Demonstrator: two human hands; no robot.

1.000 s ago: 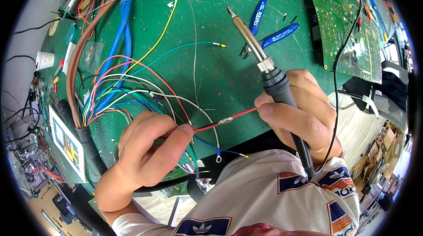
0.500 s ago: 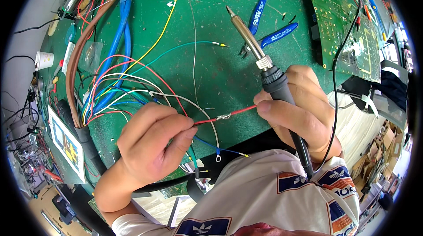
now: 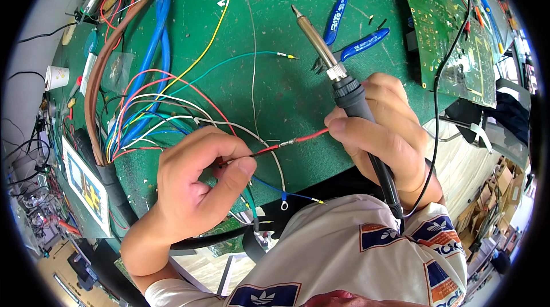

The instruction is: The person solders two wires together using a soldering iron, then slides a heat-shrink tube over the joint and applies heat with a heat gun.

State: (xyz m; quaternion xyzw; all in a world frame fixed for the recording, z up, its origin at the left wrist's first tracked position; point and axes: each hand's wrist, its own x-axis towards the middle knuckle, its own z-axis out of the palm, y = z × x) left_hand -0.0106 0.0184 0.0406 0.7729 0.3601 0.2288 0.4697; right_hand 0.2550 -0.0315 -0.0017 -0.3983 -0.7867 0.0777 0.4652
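Note:
My left hand (image 3: 197, 178) is closed, pinching a red wire (image 3: 312, 135) between thumb and forefinger, with a dark stretch along it by the fingertips. Midway between my hands a bare silvery joint (image 3: 286, 143) shows on this wire. The fingers of my right hand (image 3: 384, 135) wrap around a soldering iron (image 3: 356, 103), its tip pointing up and away, off the wire. The same hand's thumb and forefinger grip the wire's right end. Below the joint hangs a white wire with a blue ring terminal (image 3: 284, 204).
Blue-handled cutters (image 3: 337, 20) lie beyond the iron on the green mat (image 3: 200, 43). A circuit board (image 3: 452, 43) is at the right, crossed by a black cord (image 3: 440, 72). Thick brown (image 3: 94, 89) and blue cables (image 3: 152, 60) fan into several thin wires at the left.
The dark stretch has appeared on the wire beside my left fingertips, and the left grip has shifted. My right hand and the iron have moved slightly left and up.

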